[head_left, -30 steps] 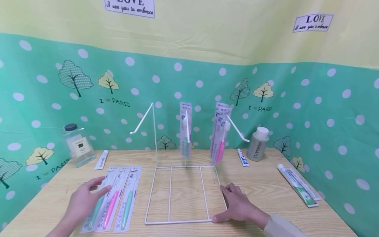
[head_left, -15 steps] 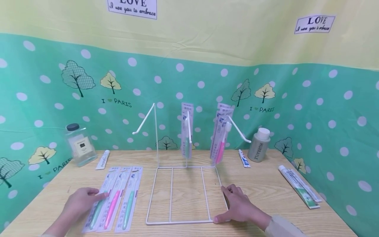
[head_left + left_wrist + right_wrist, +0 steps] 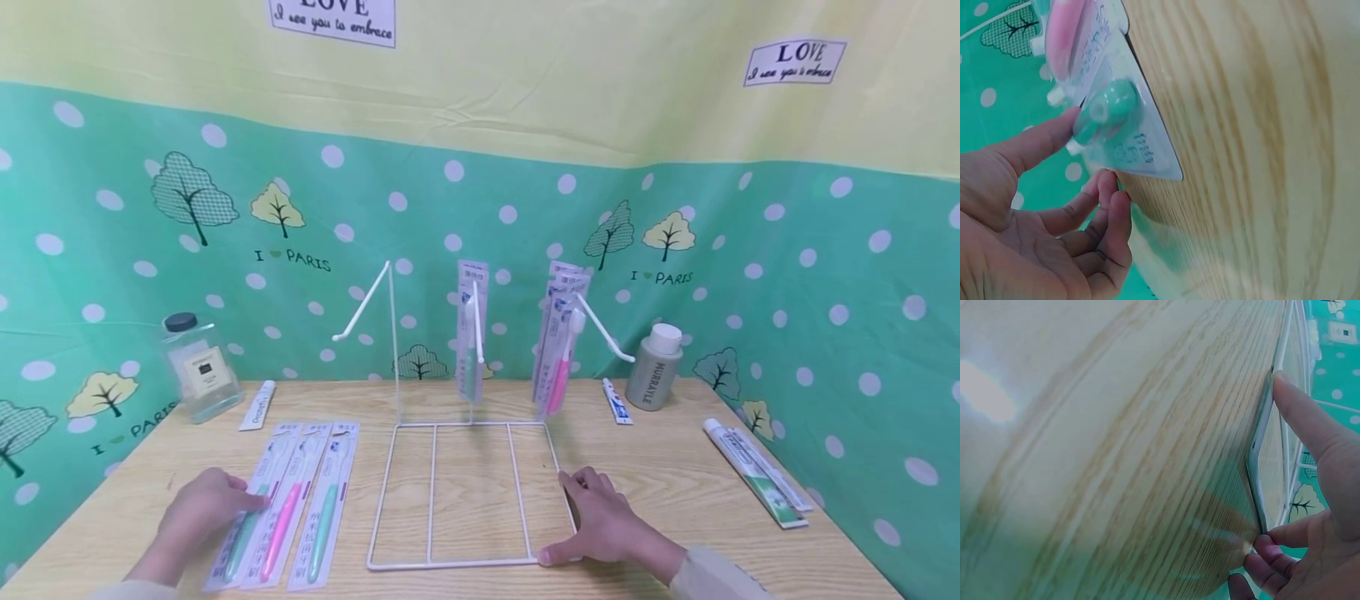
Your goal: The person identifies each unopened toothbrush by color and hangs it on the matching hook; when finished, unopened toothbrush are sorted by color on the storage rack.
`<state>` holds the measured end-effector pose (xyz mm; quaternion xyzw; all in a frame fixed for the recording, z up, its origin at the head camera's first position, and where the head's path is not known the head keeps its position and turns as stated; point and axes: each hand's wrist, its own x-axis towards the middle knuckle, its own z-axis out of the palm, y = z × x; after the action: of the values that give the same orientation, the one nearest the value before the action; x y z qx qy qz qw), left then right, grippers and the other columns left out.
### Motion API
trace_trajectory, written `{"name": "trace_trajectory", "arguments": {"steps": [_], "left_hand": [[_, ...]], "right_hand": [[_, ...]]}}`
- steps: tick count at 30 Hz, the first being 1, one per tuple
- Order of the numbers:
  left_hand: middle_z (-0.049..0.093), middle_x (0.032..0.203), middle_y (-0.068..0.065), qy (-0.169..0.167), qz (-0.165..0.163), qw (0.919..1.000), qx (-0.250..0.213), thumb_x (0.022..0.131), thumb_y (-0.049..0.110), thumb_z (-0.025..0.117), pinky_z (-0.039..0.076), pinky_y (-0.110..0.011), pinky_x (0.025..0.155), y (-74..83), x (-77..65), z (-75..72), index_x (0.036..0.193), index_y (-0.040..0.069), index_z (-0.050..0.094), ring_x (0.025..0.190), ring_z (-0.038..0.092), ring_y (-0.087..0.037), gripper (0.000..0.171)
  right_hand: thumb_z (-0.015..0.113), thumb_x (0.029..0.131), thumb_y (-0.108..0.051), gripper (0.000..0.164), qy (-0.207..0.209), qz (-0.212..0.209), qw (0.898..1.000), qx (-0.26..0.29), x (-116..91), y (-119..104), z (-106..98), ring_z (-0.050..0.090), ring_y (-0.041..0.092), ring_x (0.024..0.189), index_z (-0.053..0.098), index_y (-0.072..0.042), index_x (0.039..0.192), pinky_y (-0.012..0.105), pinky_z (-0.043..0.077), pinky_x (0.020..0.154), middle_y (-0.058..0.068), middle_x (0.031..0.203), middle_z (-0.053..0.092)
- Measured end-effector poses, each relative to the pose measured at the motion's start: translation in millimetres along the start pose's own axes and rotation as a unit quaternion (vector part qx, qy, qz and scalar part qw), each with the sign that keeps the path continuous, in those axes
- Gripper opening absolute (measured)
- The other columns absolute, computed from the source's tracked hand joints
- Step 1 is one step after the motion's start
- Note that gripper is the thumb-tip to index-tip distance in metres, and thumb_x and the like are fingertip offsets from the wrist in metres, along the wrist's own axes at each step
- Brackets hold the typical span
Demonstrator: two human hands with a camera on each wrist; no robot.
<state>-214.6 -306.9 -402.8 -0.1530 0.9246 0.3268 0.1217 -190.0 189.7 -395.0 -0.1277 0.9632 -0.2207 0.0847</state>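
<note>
On the left of the table, three packaged toothbrushes lie side by side: a green one, a pink one and another green one. My left hand pinches the leftmost green pack, thumb on its clear front and fingertips at its outer edge, as the left wrist view shows. With my right hand I grip the near right corner of a white wire rack, thumb on the front wire and fingers at the side wire. Packaged toothbrushes hang on the rack's middle hook and right hook.
The rack's left hook is bare. Behind stand a glass bottle at left and a grey bottle at right. Small tubes lie near them. A toothpaste tube and its neighbour lie far right, by the curtain.
My left hand has lowered and shifted slightly left, its thumb and fingers closing at the leftmost green toothbrush pack. The right hand stays on the rack corner.
</note>
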Motion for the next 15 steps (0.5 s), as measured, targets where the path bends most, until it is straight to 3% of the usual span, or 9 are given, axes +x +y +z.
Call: {"name": "trace_trajectory", "arguments": {"steps": [5, 10, 15], "left_hand": [[0.057, 0.080, -0.013, 0.004, 0.008, 0.9999, 0.005, 0.070, 0.036, 0.073, 0.045, -0.038, 0.064, 3.2, -5.1, -1.9, 0.098, -0.015, 0.053, 0.074, 0.052, -0.025, 0.061], [0.051, 0.079, -0.017, 0.002, -0.012, 0.9999, -0.010, 0.070, 0.036, 0.073, 0.044, -0.035, 0.064, 5.1, -7.7, -3.6, 0.101, -0.019, 0.044, 0.074, 0.050, -0.026, 0.069], [0.051, 0.084, -0.023, -0.005, -0.019, 0.9994, -0.030, 0.071, 0.034, 0.073, 0.045, -0.040, 0.069, 4.0, -7.5, -4.6, 0.108, -0.025, 0.034, 0.078, 0.051, -0.030, 0.079]], "right_hand": [[0.073, 0.055, -0.064, 0.113, 0.003, -0.009, 1.000, 0.001, -1.3, -1.8, -2.2, 0.037, 0.026, 0.105, 0.035, 0.005, 0.136, 0.050, 0.037, 0.087, 0.012, 0.118, 0.041], [0.072, 0.055, -0.065, 0.113, 0.002, -0.009, 1.000, -0.008, 0.1, -2.5, -1.3, 0.038, 0.025, 0.102, 0.035, 0.004, 0.136, 0.048, 0.038, 0.085, 0.012, 0.116, 0.041], [0.072, 0.056, -0.065, 0.112, 0.003, -0.012, 1.000, -0.011, 1.2, -0.8, 0.6, 0.038, 0.024, 0.100, 0.036, 0.005, 0.136, 0.047, 0.039, 0.083, 0.011, 0.115, 0.041]]}}
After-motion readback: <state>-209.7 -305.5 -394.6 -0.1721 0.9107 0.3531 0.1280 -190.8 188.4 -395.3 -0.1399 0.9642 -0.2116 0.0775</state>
